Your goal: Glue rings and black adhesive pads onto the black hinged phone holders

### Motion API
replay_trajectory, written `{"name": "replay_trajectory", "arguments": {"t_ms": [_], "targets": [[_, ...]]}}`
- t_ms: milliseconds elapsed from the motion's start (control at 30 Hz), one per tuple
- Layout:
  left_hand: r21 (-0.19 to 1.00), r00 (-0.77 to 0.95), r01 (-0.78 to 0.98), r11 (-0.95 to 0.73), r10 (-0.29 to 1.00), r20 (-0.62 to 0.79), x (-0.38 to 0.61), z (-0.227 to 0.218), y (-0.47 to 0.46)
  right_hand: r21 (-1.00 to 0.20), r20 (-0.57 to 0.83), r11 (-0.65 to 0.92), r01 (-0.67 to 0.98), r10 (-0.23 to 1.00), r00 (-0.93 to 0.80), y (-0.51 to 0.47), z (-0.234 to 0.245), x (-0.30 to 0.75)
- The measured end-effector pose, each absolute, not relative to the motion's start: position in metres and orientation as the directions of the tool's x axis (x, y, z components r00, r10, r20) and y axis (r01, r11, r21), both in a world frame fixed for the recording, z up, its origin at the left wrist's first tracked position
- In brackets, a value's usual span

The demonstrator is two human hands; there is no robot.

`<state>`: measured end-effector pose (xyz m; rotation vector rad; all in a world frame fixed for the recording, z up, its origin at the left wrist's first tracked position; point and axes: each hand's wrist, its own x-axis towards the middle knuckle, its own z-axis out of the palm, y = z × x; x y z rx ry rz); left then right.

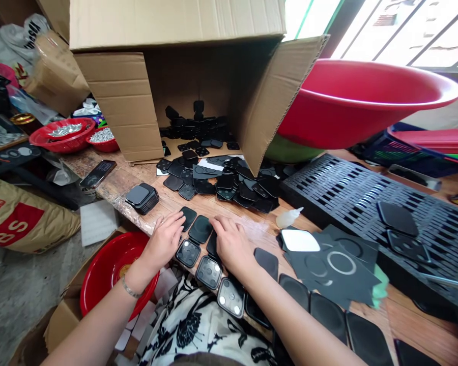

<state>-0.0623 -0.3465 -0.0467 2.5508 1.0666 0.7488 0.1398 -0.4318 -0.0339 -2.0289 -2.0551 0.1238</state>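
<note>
Head view: black pads (200,229) lie between hands (198,244).

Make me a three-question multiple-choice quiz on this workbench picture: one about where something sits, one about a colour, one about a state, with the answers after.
1. Where does the phone lie?
A. inside the cardboard box
B. on the table's left edge
C. on the slotted tray

2. What colour is the big basin beside the cardboard box?
A. red
B. blue
C. white

3. How do the hands rest?
A. holding scissors
B. raised in the air
C. flat on black square parts

Answers: B, the phone lies near the table's left edge; A, its wall is red; C, left hand and right hand press on black parts.
</note>
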Motion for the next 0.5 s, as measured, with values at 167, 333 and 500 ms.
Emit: {"name": "replay_trajectory", "arguments": {"t_ms": [167, 333, 500], "targets": [[0.264, 0.765, 0.483, -0.835, 0.549, 0.335, -0.077, -0.04, -0.368, -0.263, 0.16, 0.275, 0.925, 0.958, -0.239, -0.433, -0.043, 0.132], [0.193, 0.828, 0.437, -0.879, 0.477, 0.296, -0.08, -0.055, -0.382, -0.225, 0.103, 0.279, 0.933, 0.959, -0.262, -0.434, -0.044, 0.126], [0.195, 0.83, 0.407, -0.893, 0.45, 0.328, -0.081, -0.052, -0.387, -0.202, 0.047, 0.263, 0.943, 0.965, -0.259, -0.434, -0.039, 0.122]]}}
